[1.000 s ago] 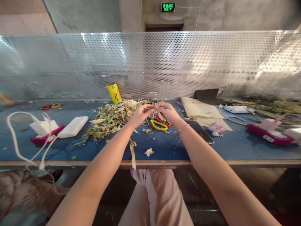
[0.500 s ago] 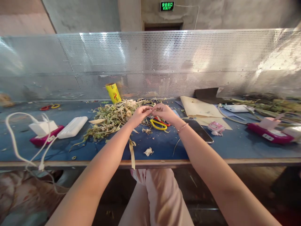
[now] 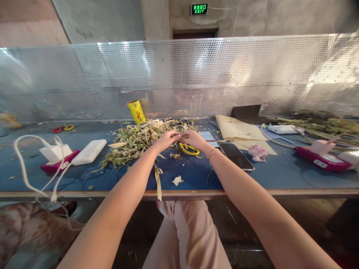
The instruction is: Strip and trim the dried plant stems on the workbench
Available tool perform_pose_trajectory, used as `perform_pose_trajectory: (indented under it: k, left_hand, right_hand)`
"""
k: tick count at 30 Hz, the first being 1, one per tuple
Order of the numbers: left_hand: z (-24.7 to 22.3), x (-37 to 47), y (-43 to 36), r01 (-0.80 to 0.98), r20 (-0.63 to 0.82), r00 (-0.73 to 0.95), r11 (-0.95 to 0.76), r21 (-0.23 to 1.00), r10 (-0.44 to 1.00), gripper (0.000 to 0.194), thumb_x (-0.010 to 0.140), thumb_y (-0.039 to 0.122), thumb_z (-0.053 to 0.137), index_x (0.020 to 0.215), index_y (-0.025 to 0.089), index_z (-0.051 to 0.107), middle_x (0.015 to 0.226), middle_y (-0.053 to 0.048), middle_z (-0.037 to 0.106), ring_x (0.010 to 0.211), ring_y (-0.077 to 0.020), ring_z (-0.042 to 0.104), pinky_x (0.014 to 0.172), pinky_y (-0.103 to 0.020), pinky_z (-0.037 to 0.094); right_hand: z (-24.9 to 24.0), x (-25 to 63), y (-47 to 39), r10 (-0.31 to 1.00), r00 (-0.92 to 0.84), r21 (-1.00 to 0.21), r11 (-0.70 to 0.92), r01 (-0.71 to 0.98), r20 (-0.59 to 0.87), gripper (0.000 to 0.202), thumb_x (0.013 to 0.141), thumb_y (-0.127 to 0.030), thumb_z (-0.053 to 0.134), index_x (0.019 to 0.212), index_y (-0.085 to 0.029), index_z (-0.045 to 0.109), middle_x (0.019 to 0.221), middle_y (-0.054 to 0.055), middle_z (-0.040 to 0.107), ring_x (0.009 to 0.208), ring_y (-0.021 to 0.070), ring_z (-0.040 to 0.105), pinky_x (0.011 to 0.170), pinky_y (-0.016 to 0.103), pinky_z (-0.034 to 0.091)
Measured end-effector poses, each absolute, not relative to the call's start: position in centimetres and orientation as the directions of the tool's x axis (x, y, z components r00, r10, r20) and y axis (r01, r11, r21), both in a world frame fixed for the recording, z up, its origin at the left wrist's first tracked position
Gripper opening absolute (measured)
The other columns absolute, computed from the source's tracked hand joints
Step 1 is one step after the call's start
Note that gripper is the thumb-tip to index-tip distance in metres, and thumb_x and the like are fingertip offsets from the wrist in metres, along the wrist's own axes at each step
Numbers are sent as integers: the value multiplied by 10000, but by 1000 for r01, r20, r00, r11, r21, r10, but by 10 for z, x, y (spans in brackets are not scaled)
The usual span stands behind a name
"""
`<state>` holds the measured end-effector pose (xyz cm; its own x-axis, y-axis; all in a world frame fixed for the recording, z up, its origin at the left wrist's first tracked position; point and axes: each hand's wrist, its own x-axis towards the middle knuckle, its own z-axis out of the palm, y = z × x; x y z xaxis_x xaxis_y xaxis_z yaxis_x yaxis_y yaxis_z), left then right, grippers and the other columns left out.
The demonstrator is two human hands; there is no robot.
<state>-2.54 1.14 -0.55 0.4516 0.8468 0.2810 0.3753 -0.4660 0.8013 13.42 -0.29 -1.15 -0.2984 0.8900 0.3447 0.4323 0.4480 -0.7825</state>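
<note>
So since half a second back, the right hand (image 3: 193, 139) has dipped a bit toward the person, now hiding the red loop by the yellow plastic loop handle (image 3: 191, 153), and more of the white-and-pale-blue printed card (image 3: 208, 136) shows beside that wrist. The left hand (image 3: 166, 140) has come down slightly too. Both hands meet at the fingertips by the right side of the loose heap of dried green-and-tan stalks and leaves (image 3: 134, 142), which lies mid-tabletop (image 3: 202, 179). Fingers on both are bunched and curled inward, but they're too small to tell if either one's pinching a scrap.

The yellow loop is just below the right hand. A crumpled cream-coloured scrap (image 3: 177, 181) sits nearer the front edge, and a bright yellow cardboard-looking tube (image 3: 136, 113) leans behind the heap. Off to the right there's a black-screened phone (image 3: 238, 156) lying flat, then a pink toy figure (image 3: 257, 152). Over on the left, a white rectangular power bank (image 3: 89, 151) rests near a magenta power strip (image 3: 50, 167). Silvery perforated metal screen (image 3: 157, 74) runs along the back.
</note>
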Motion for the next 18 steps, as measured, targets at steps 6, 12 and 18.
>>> perform_pose_trajectory:
  k: [6, 12, 18]
  left_hand:
    - [-7, -25, 12, 332, 280, 442, -446, 831, 852, 300, 680, 207, 525, 946, 120, 632, 845, -54, 631, 701, -125, 533, 716, -283, 419]
    - [-6, -25, 11, 289, 285, 451, -441, 850, 846, 350, 629, 208, 593, 969, 125, 617, 873, -60, 644, 780, -153, 571, 749, -304, 440]
    - [-6, -23, 13, 229, 316, 441, -446, 865, 840, 330, 633, 205, 608, 948, 108, 612, 901, -77, 648, 805, -145, 582, 801, -320, 438]
  right_hand:
    - [-13, 131, -2, 793, -281, -525, 580, 624, 541, 97, 656, -145, 552, 675, -123, 645, 671, 46, 567, 726, 155, 522, 667, 268, 417]
    - [-12, 136, -3, 741, -299, -464, 628, 625, 601, 114, 706, -185, 571, 753, -156, 670, 796, 61, 546, 765, 149, 519, 714, 286, 435]
    - [-6, 140, -9, 739, -339, -528, 661, 534, 582, 199, 785, -238, 504, 668, -156, 642, 900, 69, 536, 813, 130, 544, 790, 285, 432]
